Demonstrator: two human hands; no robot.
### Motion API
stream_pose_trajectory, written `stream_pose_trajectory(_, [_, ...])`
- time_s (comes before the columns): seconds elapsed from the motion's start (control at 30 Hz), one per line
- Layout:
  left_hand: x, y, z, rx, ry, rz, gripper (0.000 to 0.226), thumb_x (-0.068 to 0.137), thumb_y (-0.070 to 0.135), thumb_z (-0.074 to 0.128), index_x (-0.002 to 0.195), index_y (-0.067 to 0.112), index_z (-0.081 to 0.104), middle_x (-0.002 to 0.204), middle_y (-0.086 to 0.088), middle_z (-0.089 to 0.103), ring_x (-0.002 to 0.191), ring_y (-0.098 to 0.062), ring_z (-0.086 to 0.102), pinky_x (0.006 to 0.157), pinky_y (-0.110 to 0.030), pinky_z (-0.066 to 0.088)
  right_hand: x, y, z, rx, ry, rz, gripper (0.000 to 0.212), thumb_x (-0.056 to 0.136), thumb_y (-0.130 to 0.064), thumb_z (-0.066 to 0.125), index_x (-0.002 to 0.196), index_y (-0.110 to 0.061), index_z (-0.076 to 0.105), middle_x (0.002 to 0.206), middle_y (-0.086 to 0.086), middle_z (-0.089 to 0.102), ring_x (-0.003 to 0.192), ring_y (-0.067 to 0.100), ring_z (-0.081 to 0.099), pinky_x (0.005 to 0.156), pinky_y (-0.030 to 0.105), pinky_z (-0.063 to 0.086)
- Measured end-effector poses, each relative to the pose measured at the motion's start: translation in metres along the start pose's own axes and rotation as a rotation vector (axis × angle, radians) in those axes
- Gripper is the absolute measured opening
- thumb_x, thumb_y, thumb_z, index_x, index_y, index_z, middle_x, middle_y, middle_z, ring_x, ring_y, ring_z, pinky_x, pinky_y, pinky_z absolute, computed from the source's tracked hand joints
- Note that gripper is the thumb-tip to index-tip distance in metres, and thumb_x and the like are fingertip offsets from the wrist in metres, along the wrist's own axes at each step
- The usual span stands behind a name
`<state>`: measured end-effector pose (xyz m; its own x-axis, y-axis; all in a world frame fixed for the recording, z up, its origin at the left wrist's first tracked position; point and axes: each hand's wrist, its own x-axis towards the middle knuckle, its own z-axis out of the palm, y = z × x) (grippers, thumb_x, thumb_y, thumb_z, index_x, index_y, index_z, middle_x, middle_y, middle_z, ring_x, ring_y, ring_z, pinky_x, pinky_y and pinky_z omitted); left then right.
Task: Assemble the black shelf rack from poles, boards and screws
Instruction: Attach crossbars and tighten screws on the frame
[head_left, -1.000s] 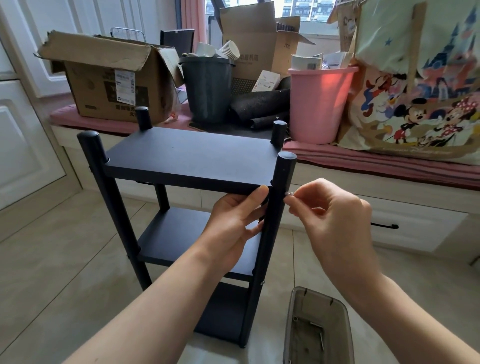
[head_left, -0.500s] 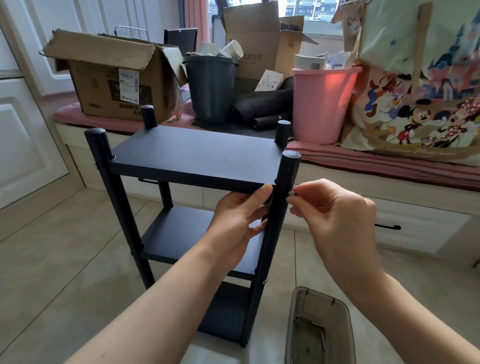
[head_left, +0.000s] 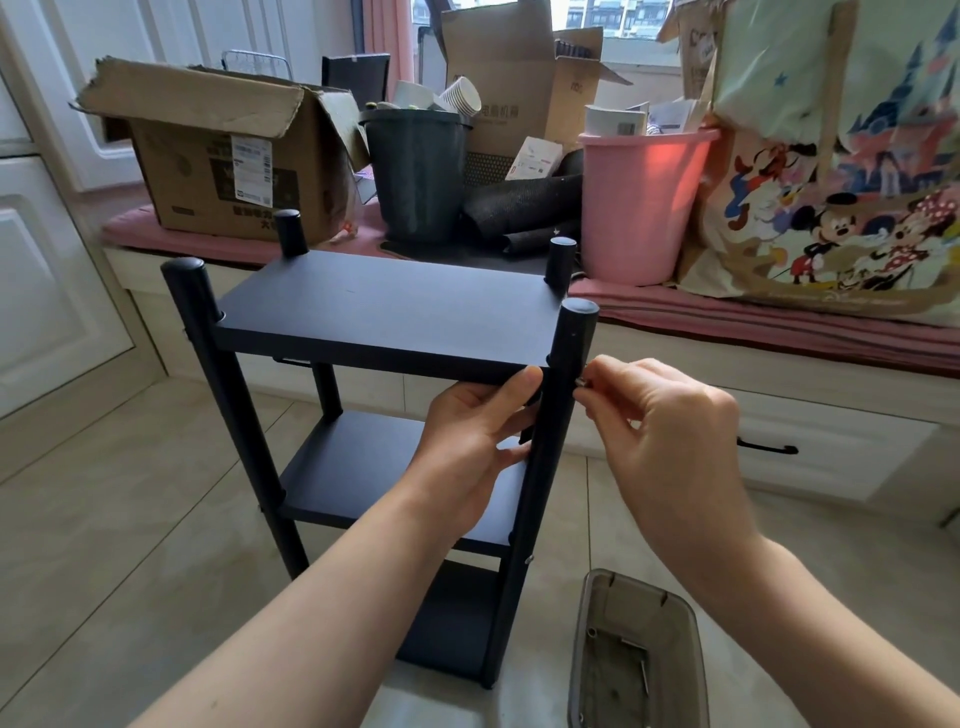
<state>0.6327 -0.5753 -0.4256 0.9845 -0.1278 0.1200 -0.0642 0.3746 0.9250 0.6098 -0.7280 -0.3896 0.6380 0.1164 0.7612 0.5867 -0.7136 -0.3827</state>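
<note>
Black rack (head_left: 384, 306), right hand (head_left: 670, 431) pinching screw (head_left: 582, 383) at pole (head_left: 558, 415)

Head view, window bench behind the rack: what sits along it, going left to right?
Open cardboard box → dark bin stuffed with paper cups → rolled black mat → pink bucket → cartoon-print bag. The taller carton behind the dark bin overlaps too much to place.
</note>
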Motion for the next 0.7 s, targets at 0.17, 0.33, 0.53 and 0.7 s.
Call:
stream_pose_trajectory(0.17, [-0.0004, -0.0002, -0.0006, -0.012, -0.017, 0.002, 0.033, 0.088, 0.034, 0.065, 0.114, 0.015, 0.073, 0.119, -0.007, 0.073, 0.114, -0.025, 0.068, 0.087, -0.046, 0.05, -0.0009, 0.0007, -0.0016, 0.01, 0.004, 0.005, 0.008, 0.086, -0.007, 0.075, 0.093, -0.009, 0.076, 0.076, 0.001, 0.072, 0.065, 0.016, 0.067, 0.067, 0.036, 0.057])
stream_pose_trajectory(0.33, [-0.0002, -0.0008, -0.0021, -0.021, -0.046, 0.002, 0.025, 0.089, 0.035, 0.065, 0.107, 0.023, 0.077, 0.121, -0.007, 0.072, 0.116, -0.026, 0.067, 0.094, -0.05, 0.05, 0.0002, -0.0001, -0.0011, 0.131, -0.01, 0.123, 0.006, 0.089, -0.016, 0.072, 0.085, -0.015, 0.076, 0.067, -0.007, 0.07, 0.062, 0.01, 0.068, 0.066, 0.027, 0.052])
stream_pose_trajectory(0.53, [0.0013, 0.0003, -0.0002, -0.009, -0.024, -0.006, 0.032, 0.088, 0.035, 0.065, 0.112, 0.016, 0.074, 0.12, -0.008, 0.073, 0.115, -0.025, 0.067, 0.096, -0.05, 0.051, 0.0022, -0.0015, 0.0034, 0.073, 0.003, 0.154, 0.007, 0.086, -0.012, 0.076, 0.092, -0.011, 0.074, 0.079, -0.002, 0.071, 0.071, 0.012, 0.067, 0.072, 0.026, 0.053])
stream_pose_trajectory(0.7, [0.0001, 0.0005, -0.0002, -0.015, -0.038, 0.002, 0.026, 0.088, 0.035, 0.066, 0.107, 0.021, 0.077, 0.119, -0.007, 0.073, 0.115, -0.025, 0.068, 0.093, -0.048, 0.051, 0.0022, -0.0015, 0.0011, 0.099, -0.017, 0.176, 0.006, 0.086, -0.015, 0.075, 0.09, -0.01, 0.075, 0.075, -0.005, 0.072, 0.066, 0.006, 0.069, 0.069, 0.017, 0.053])
